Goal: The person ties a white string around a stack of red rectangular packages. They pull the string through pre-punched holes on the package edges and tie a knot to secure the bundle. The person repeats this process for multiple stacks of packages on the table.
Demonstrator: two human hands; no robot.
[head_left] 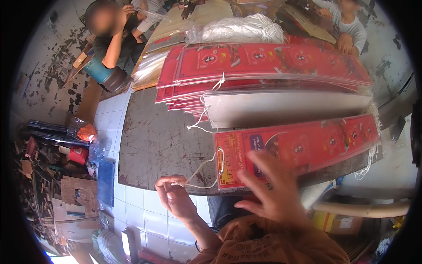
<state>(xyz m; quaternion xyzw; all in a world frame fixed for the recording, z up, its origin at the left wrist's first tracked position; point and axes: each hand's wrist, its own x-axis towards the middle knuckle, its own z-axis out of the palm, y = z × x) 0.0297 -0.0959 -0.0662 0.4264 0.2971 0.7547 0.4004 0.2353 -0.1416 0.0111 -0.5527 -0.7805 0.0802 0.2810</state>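
Observation:
A long red printed card in clear plastic (307,147) lies at the near edge of the table, with a white string (203,165) looped through holes at its left end. My left hand (176,198) pinches the free part of this string, off the card's left end. Slightly blurred, my right hand (277,189) is spread over the card's left half with nothing gripped; whether it touches the card I cannot tell. Behind lies a card with its pale side up (285,108), a knotted string (204,116) at its left end. Farther back is a stack of similar red cards (263,61).
The dark scratched tabletop (154,145) shows at the left. A bundle of white string (246,30) lies behind the stack. Two people sit across the table, at far left and far right. Wood scraps (77,193) fill the floor's left side, near a blue-green drum (103,72).

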